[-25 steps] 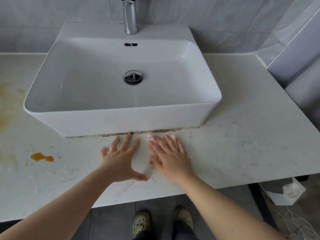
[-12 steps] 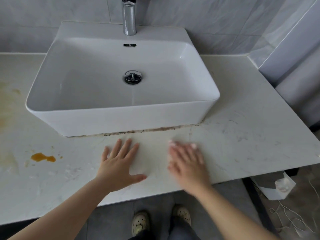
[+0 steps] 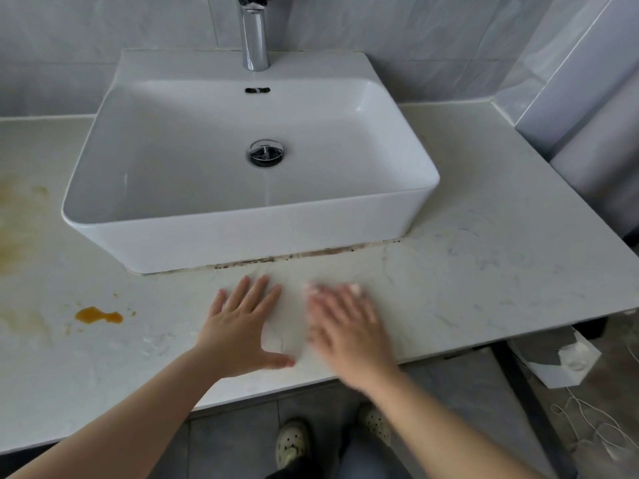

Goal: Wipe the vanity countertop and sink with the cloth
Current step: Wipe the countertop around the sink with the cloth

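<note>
The right hand (image 3: 345,326), blurred with fingers straight, has swept back leftward beside the flat, spread-fingered left hand (image 3: 242,326). Both press the thin white cloth (image 3: 288,326) on the pale marble worktop (image 3: 484,271) before the white rectangular sink (image 3: 242,233). The orange spill (image 3: 98,315) awaits wiping.

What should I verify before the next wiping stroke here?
1. The cloth lies flat on the countertop: ok.
2. The left hand is flat, fingers straight: ok.
3. The right hand presses the cloth: cannot tell, blurred.
4. The orange spill is wiped: not ok, it sits left of the hands.
5. The dark grime line at the sink base is wiped: not ok.
</note>
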### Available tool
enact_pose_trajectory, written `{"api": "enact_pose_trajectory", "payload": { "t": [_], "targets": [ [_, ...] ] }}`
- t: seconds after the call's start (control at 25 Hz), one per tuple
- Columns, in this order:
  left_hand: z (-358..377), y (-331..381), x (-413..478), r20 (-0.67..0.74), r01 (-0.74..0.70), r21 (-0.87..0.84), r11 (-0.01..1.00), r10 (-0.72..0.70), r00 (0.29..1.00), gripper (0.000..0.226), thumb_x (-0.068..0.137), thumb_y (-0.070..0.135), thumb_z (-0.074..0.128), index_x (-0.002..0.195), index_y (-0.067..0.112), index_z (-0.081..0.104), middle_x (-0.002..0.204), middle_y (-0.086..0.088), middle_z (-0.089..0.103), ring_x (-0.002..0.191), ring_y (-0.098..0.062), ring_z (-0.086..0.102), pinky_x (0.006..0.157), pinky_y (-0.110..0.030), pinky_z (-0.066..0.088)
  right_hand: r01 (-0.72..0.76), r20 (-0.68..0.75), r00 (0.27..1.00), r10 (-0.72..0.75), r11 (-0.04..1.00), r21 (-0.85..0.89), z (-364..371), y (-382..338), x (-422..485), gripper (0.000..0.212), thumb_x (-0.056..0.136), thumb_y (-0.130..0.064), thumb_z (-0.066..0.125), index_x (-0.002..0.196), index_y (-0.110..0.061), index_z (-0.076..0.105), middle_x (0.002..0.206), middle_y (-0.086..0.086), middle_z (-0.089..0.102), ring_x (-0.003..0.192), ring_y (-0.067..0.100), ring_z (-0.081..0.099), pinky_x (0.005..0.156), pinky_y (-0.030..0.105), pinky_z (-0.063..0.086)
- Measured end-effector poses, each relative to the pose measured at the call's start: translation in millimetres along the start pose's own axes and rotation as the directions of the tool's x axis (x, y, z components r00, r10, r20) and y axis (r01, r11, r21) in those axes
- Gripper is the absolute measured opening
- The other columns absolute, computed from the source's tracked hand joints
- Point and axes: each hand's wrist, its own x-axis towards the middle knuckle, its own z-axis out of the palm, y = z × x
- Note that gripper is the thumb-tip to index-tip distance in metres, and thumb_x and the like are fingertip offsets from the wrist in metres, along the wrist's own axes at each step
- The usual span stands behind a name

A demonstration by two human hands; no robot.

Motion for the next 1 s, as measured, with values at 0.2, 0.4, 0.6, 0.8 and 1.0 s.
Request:
{"api": "enact_pose_trajectory", "payload": {
  "t": [0.2,0.4,0.6,0.8,1.0],
  "targets": [
    [-1,1,0,0.007,0.002,-0.009,1.0,-0.002,1.0,0.14,0.027,0.099,0.014,0.145,0.031,-0.018,0.151,0.007,-0.028,0.138,-0.017,-0.027,0.113,-0.043,-0.011,-0.627,-0.016,0.775,0.632,0.772,0.103,-7,108,-16,0.058,0.093,-0.048,0.016,0.147,-0.03,0.022,0.157,-0.004,0.019,0.144,0.025,0.015,0.117,0.045,0.006],
    [-1,1,1,-0.01,0.007,-0.042,0.999,-0.007,1.0,0.14,0.024,0.099,0.003,0.145,0.031,-0.017,0.15,0.008,-0.028,0.134,-0.014,-0.03,0.113,-0.043,-0.012,-0.07,-0.043,0.997,0.071,0.997,0.015,7,26,1,0.055,0.088,-0.048,0.031,0.136,-0.026,0.046,0.142,-0.005,0.048,0.131,0.027,0.045,0.107,0.044,0.014],
    [-5,4,-2,0.009,0.076,-0.085,0.993,-0.075,0.997,0.141,0.021,0.102,0.011,0.141,0.035,-0.022,0.153,-0.003,-0.026,0.136,-0.024,-0.031,0.112,-0.039,-0.013,-0.376,0.004,0.927,0.376,0.926,0.015,-4,110,18,0.061,0.09,-0.052,0.021,0.147,-0.027,0.024,0.156,-0.004,0.023,0.143,0.023,0.018,0.116,0.043,0.005],
    [-6,6,-2,0.018,0.122,-0.097,0.988,-0.12,0.993,0.15,0.019,0.102,0.014,0.144,0.027,-0.02,0.149,0.001,-0.032,0.134,-0.021,-0.033,0.11,-0.035,-0.014,-0.322,-0.072,0.94,0.333,0.938,0.129,-1,28,45,0.06,0.087,-0.046,0.027,0.141,-0.021,0.041,0.15,0.001,0.038,0.139,0.028,0.031,0.112,0.045,0.003],
    [-5,7,-3,0.006,0.142,-0.09,0.986,-0.142,0.99,0.151,0.02,0.1,0.015,0.143,0.022,-0.023,0.139,0.01,-0.036,0.129,-0.012,-0.035,0.112,-0.032,-0.012,0.219,-0.023,0.976,-0.219,0.975,0.029,0,35,31,0.056,0.088,-0.048,0.03,0.135,-0.023,0.048,0.144,-0.004,0.046,0.132,0.026,0.043,0.11,0.043,0.013]
  ]
}}
